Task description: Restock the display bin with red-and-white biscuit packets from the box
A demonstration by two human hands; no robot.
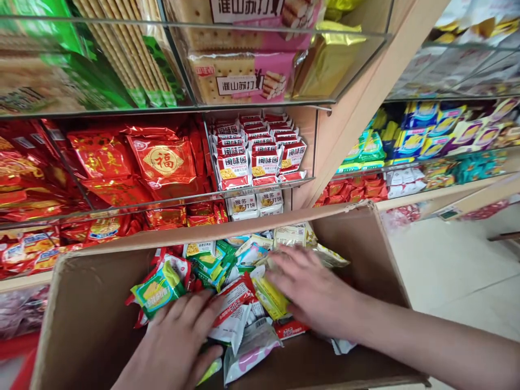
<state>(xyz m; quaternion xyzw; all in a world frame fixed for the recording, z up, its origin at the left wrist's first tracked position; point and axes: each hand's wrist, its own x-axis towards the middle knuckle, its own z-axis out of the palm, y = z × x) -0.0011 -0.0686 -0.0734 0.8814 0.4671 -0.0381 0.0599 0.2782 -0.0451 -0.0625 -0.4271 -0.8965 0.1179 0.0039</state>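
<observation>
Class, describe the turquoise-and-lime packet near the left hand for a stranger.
Find the open cardboard box; inside lies a pile of packets. At the pile's left, just beyond the left hand, is the packet. Its lime ends and turquoise middle set it apart from the red packaging and darker green packets nearby.

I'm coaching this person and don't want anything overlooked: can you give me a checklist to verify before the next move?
1. Carton top uncovered: ok.
2. Snack packets inside sorted by kind: not ok, various colours lie jumbled.
3. Left hand gripping a packet: cannot tell, its palm is hidden.
4. Right hand gripping the yellow packet: cannot tell.
5. Red-and-white packets behind the carton arranged in rows: ok.
</observation>
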